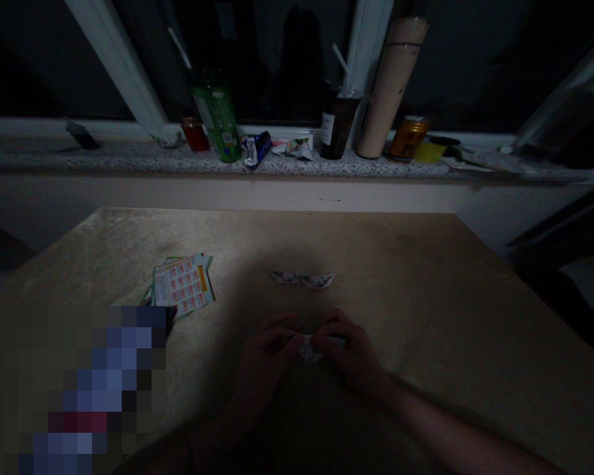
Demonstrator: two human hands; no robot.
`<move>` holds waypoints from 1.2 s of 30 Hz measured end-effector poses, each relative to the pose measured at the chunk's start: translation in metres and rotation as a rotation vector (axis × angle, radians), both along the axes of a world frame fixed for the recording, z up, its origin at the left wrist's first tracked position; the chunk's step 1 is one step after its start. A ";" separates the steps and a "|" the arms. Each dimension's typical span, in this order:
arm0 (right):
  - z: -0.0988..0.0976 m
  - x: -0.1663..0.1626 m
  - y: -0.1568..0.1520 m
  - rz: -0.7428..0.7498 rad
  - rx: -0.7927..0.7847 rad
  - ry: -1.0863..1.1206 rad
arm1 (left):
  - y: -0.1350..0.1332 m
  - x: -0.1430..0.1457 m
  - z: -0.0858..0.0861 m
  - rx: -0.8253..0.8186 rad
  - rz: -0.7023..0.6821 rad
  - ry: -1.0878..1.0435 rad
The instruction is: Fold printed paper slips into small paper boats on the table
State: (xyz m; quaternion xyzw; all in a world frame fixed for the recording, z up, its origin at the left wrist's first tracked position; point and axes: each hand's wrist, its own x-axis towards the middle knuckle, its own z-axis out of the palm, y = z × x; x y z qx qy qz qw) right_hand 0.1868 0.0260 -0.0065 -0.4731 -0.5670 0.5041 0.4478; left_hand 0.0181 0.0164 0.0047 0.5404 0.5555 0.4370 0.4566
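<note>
Between my two hands is a small piece of folded printed paper, low over the table in deep shadow. My left hand pinches its left side with the thumb and fingers. On the other side, my right hand grips the paper in the same way, the thumbs close together near its middle. The lower part of the paper tapers to a point. Just beyond my hands lies another folded paper shape, wide and pinched in its middle. Fine creases are too dark to make out.
A stack of printed cards lies on the wooden table at left, near a pixelated area. Along the windowsill stand a green container, a dark cup with a straw, a tall tube, a golden can and crumpled wrappers.
</note>
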 end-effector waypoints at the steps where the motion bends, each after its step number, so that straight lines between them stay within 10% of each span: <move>1: 0.000 0.000 0.000 0.004 0.011 0.003 | 0.000 -0.001 -0.001 0.019 0.000 0.002; 36: 0.002 -0.002 -0.004 0.070 -0.144 -0.014 | -0.002 0.000 -0.001 0.056 -0.013 0.028</move>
